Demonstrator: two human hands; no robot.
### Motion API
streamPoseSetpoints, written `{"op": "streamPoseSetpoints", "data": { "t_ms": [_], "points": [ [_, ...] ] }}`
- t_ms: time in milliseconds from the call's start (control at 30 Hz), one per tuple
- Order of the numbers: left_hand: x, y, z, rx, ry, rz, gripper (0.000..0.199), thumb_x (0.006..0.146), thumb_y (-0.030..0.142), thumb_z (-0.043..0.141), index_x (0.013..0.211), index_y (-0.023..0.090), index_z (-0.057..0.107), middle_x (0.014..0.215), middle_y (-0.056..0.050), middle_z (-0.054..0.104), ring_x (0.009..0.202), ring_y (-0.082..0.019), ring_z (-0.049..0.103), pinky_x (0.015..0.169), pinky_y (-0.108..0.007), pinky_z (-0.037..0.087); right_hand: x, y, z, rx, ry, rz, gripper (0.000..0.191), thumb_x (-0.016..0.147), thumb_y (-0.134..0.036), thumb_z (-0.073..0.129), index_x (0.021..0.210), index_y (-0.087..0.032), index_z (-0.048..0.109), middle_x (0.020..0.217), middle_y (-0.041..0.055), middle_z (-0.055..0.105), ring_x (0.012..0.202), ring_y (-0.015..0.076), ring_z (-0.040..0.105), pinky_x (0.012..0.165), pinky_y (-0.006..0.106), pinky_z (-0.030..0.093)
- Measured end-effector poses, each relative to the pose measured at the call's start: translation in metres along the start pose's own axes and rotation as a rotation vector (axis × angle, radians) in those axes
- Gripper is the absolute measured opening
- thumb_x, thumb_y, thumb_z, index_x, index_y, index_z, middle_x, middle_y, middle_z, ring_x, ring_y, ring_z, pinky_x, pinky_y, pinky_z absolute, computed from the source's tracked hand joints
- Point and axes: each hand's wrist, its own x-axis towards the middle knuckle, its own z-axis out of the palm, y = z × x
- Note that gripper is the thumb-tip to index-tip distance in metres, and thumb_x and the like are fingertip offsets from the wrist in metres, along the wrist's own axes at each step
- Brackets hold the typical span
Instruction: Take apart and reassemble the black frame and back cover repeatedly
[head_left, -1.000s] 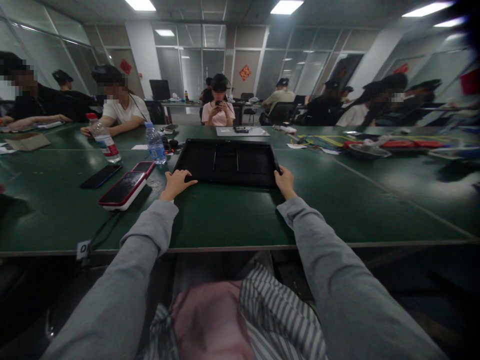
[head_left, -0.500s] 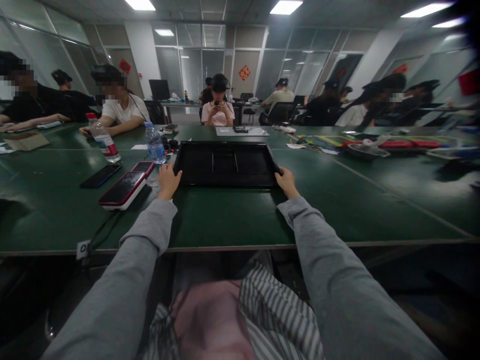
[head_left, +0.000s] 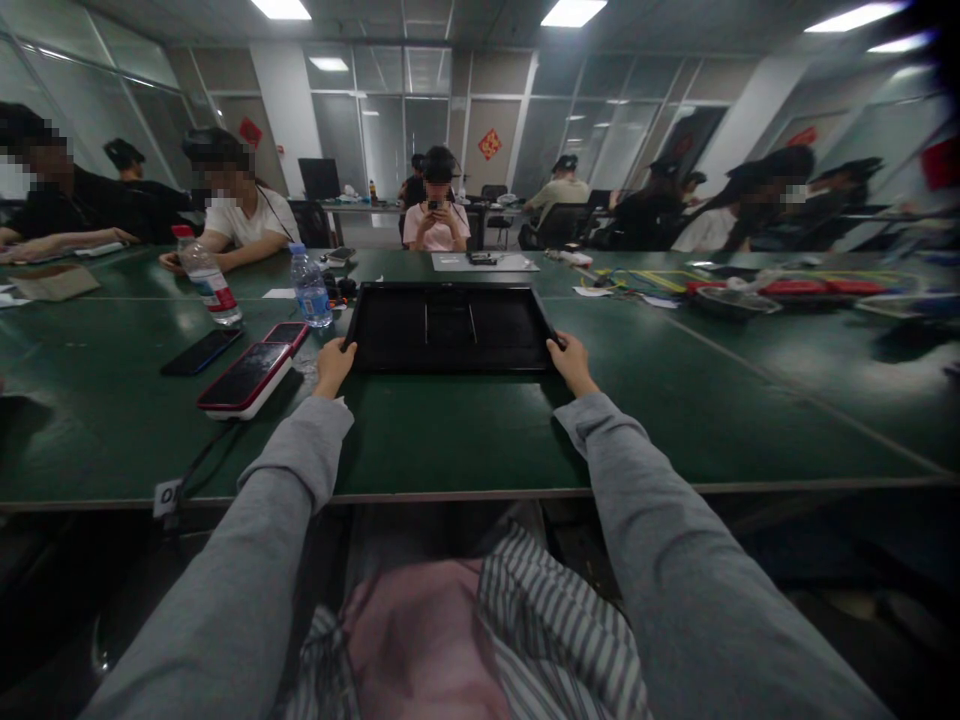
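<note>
A black, flat, rectangular tray-like panel (head_left: 390,332) with a raised rim lies on the green table (head_left: 450,430) in front of me. Two thin light-coloured lines run across its middle; its exact kind cannot be told. My left hand (head_left: 334,367) is closed on the panel's left edge, thumb over the rim. At the opposite side, my right hand (head_left: 572,363) grips the right edge, thumb on top. The fingers beneath the rim are partly hidden.
Left of the panel stand a blue-labelled water bottle (head_left: 311,292) and a red-capped bottle (head_left: 208,280). Nearby lie a dark phone (head_left: 200,352) and a pink-edged device (head_left: 246,378) with a cable. Cables and red items (head_left: 795,288) lie far right. A person (head_left: 436,225) sits opposite.
My left hand has shifted slightly down, its thumb drawing in from outstretched to closed around the panel's left edge. The right hand and the panel have barely moved.
</note>
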Motion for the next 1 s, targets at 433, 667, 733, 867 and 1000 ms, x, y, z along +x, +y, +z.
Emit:
{"op": "streamPoseSetpoints", "data": {
  "t_ms": [433, 667, 733, 867, 1000],
  "points": [
    [-0.008, 0.008, -0.011, -0.011, 0.087, -0.135, 0.039, 0.083, 0.043, 0.070, 0.113, 0.018, 0.073, 0.121, -0.019, 0.074, 0.119, -0.040, 0.065, 0.099, -0.050, 0.045, 0.003, 0.011, 0.004, 0.009, -0.044, -0.066, 0.046, 0.084, -0.023, 0.054, 0.127, -0.010, 0.066, 0.129, 0.0185, 0.069, 0.119, 0.0269, 0.066, 0.110, 0.044, 0.047],
    [-0.014, 0.017, -0.013, 0.171, 0.031, -0.181, 0.041, 0.093, 0.042, 0.059, 0.126, 0.019, 0.067, 0.126, -0.016, 0.072, 0.124, -0.036, 0.063, 0.105, -0.049, 0.044, 0.003, 0.012, 0.006, 0.020, -0.040, -0.105, 0.046, 0.084, -0.024, 0.056, 0.127, -0.013, 0.067, 0.128, 0.0176, 0.070, 0.123, 0.0284, 0.065, 0.112, 0.047, 0.046],
    [-0.015, 0.018, -0.012, 0.197, 0.008, -0.174, 0.043, 0.095, 0.044, 0.058, 0.129, 0.018, 0.065, 0.128, -0.017, 0.071, 0.126, -0.036, 0.062, 0.107, -0.050, 0.043, 0.002, 0.010, 0.005, 0.009, -0.029, -0.088, 0.045, 0.084, -0.024, 0.056, 0.128, -0.014, 0.066, 0.127, 0.0167, 0.070, 0.122, 0.0283, 0.065, 0.111, 0.047, 0.046],
    [-0.019, 0.021, -0.009, 0.208, 0.037, -0.081, 0.052, 0.098, 0.050, 0.055, 0.135, 0.015, 0.060, 0.135, -0.022, 0.066, 0.129, -0.038, 0.059, 0.110, -0.055, 0.041, -0.002, 0.002, 0.002, -0.029, -0.015, -0.070, 0.047, 0.085, -0.025, 0.055, 0.129, -0.011, 0.064, 0.123, 0.0182, 0.070, 0.116, 0.0285, 0.065, 0.108, 0.047, 0.047],
    [-0.026, 0.028, -0.008, 0.283, 0.118, 0.043, 0.061, 0.101, 0.051, 0.048, 0.147, 0.012, 0.050, 0.147, -0.026, 0.054, 0.139, -0.040, 0.048, 0.114, -0.061, 0.035, -0.007, -0.007, -0.001, -0.138, 0.036, -0.107, 0.051, 0.086, -0.029, 0.053, 0.132, -0.008, 0.061, 0.121, 0.0214, 0.067, 0.117, 0.0314, 0.060, 0.109, 0.052, 0.043]
  ]
}}
